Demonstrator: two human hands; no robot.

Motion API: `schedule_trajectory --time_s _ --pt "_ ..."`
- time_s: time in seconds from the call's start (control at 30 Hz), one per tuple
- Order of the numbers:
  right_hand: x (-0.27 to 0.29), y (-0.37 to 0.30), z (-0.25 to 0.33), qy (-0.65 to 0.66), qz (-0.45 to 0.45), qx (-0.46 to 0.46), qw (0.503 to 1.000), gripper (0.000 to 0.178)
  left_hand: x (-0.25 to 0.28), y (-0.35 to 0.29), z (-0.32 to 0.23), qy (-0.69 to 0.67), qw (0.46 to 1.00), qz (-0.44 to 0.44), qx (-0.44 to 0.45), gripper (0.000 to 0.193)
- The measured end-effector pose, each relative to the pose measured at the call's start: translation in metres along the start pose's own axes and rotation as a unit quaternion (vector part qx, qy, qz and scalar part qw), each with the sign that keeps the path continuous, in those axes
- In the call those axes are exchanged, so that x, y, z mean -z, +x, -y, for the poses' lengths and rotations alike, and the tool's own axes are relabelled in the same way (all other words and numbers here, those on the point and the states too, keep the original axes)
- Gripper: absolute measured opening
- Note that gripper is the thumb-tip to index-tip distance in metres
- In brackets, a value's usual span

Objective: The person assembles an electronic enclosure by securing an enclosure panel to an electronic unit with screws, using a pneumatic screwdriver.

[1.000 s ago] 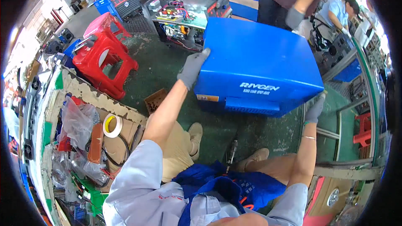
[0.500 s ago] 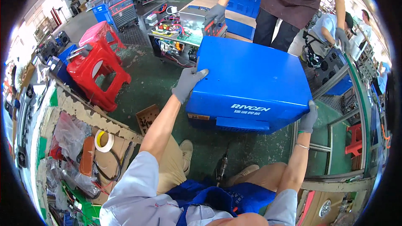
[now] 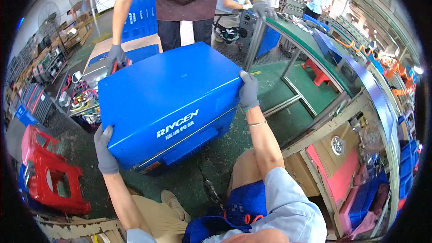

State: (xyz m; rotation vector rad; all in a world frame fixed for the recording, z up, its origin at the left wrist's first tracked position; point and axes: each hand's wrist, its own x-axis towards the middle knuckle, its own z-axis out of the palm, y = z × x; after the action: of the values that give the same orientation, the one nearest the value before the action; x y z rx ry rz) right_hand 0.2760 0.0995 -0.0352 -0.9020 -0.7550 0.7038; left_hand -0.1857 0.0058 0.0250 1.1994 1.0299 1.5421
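A large blue metal machine cover (image 3: pixel 166 94) with white lettering is held up in front of me between my two gloved hands. My left hand (image 3: pixel 105 150) closes on its near left corner, thumb on top. My right hand (image 3: pixel 249 91) grips the right corner, farther from me. The cover sits tilted in view, its right end higher. What is inside or under it is hidden. Beyond its left end stands an opened machine (image 3: pixel 83 101) with exposed circuit boards and wires. A co-worker's gloved hand (image 3: pixel 118 58) is at that machine's panel.
The co-worker's other hand (image 3: pixel 263 10) rests at a glass-topped metal-frame table (image 3: pixel 306 40) on the right. Red stools (image 3: pixel 54 175) stand at left. A power screwdriver (image 3: pixel 210 190) hangs near my legs. A cluttered wooden shelf (image 3: pixel 310 162) is close on my right.
My view has swung to the right. The cover, still in both my hands, has turned so its right end points farther away and its left end lies nearer me.
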Motion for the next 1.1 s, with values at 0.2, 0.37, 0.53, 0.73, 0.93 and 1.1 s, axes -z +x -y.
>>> schedule_trajectory --time_s 0.2,0.37,0.53,0.73,0.93,1.1 --pt "0.000 -0.010 0.036 0.003 -0.022 0.056 0.998 0.023 -0.005 0.002 -0.008 0.029 0.998 0.019 -0.058 0.061" --pt "-0.010 -0.014 0.045 0.046 0.010 0.044 0.998 0.028 0.003 0.001 -0.030 0.068 0.995 0.015 -0.075 0.066" --pt "-0.017 -0.025 0.071 0.032 0.016 0.094 0.995 0.025 0.008 -0.003 -0.033 0.082 0.990 0.005 -0.115 0.065" --pt "0.013 -0.051 0.096 0.062 0.024 0.117 0.991 0.034 0.022 -0.016 -0.049 0.080 0.985 0.057 -0.145 0.072" --pt "0.050 -0.097 0.146 0.125 0.075 0.153 0.977 0.040 -0.009 -0.065 -0.084 0.093 0.976 0.025 -0.194 0.077" --pt "0.108 -0.141 0.151 0.092 0.113 0.008 0.989 0.055 -0.020 -0.115 -0.116 0.071 0.965 0.112 -0.225 0.078"
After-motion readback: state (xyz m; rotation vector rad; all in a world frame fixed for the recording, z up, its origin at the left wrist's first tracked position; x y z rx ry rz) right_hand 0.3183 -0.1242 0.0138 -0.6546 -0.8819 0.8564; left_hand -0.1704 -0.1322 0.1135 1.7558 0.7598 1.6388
